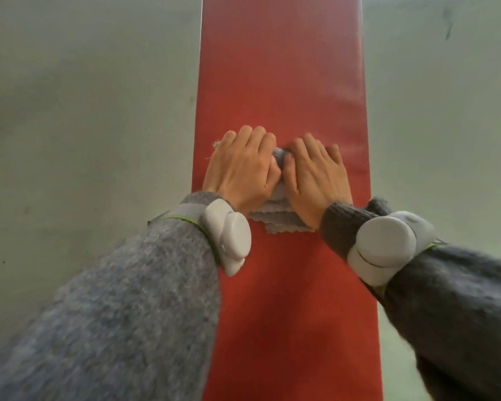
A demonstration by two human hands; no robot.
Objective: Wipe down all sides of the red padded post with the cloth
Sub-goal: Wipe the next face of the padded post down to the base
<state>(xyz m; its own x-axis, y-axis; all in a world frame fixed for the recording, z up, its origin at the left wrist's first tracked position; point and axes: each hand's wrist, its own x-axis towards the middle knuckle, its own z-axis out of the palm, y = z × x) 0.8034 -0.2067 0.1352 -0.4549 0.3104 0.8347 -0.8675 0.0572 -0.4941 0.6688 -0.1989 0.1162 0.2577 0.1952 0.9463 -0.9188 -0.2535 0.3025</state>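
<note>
The red padded post (281, 76) runs up the middle of the view, its broad front face toward me. A grey cloth (278, 218) lies bunched against that face. My left hand (242, 169) and my right hand (315, 172) press on the cloth side by side, fingers pointing up the post. Their thumbs meet at a fold of cloth between them. Most of the cloth is hidden under the palms; its scalloped lower edge shows below the wrists. Both wrists carry a white device over grey knit sleeves.
A pale grey-green floor (84, 111) lies on both sides of the post. A few dark marks (447, 21) show on it at the upper right. The post's side faces are out of sight.
</note>
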